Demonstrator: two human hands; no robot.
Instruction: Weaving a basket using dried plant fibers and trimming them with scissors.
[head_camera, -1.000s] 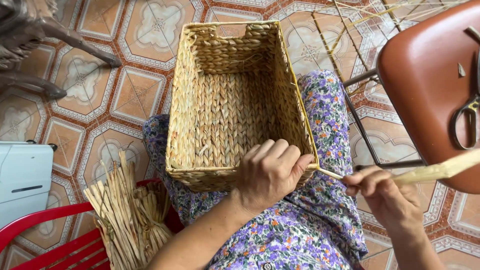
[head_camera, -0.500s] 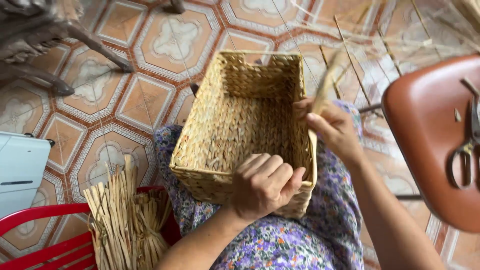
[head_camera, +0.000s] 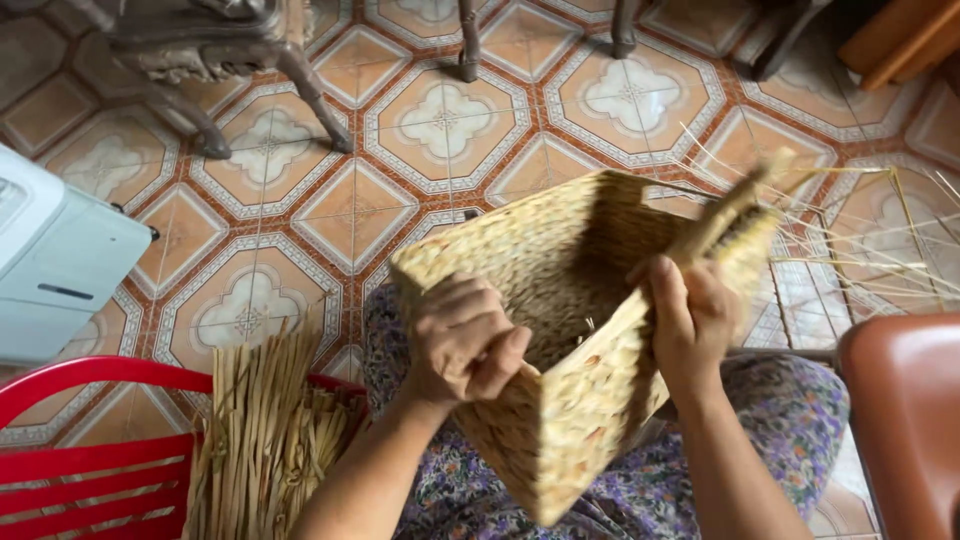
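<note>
Head view. A rectangular woven straw basket (head_camera: 590, 330) sits tilted on the person's lap, one corner pointing toward the camera, its open mouth facing up and away. The left hand (head_camera: 462, 342) grips the near rim at the left of that corner, fingers curled and pressed together over the edge. The right hand (head_camera: 690, 315) clasps the right-hand rim, thumb on the outer wall and fingers folded inside; a flat straw strand (head_camera: 735, 205) rises from this grip toward the upper right, blurred along its length. The basket lies between the two hands, touching both.

The basket is pale tan, tightly plaited in rows, with a darker interior; its far wall is soft with blur.

Against the frame half a second earlier, the basket lay flatter with its long side toward the camera; it is now turned and tipped up on a corner. The right hand has come down from the far rim to the near right wall.

A bundle of dried straw (head_camera: 265, 430) stands on a red plastic chair (head_camera: 90, 450) to the left, on a patterned tile floor (head_camera: 350, 210).
</note>
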